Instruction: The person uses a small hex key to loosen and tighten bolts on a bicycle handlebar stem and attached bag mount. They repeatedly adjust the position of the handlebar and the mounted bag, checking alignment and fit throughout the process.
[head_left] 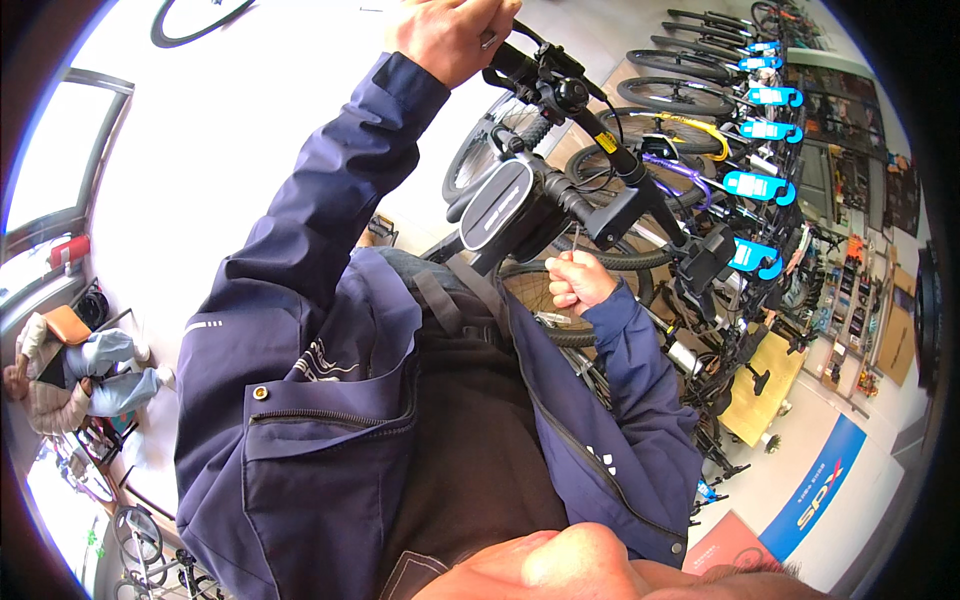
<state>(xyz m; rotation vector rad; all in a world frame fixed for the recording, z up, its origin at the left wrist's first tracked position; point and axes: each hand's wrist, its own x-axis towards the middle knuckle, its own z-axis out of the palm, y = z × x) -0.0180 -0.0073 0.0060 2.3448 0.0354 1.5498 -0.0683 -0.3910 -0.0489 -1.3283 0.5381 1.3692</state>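
My left hand (447, 38) is wrapped round the end grip of a bicycle's black handlebar (612, 148), at the top of the view. Beside it on the bar sit a brake lever and a round black bell (571, 95). Lower and to the right, the fingers of my right hand (582, 282) are pinched round a thin metal rod (576, 240), which looks like a hex key. The rod points up toward the bike's stem (568, 198) and a black block-shaped fitting (618, 216); whether its tip touches them I cannot tell. A grey-and-black bag (500, 205) is fixed just behind the stem.
A row of parked bicycles with blue tags (760, 188) lines the right side. Beyond them are a pale yellow board (765, 390), stocked shelves (850, 300) and a blue banner (815, 485). A person (85, 370) sits far left; more bikes (140, 535) stand lower left.
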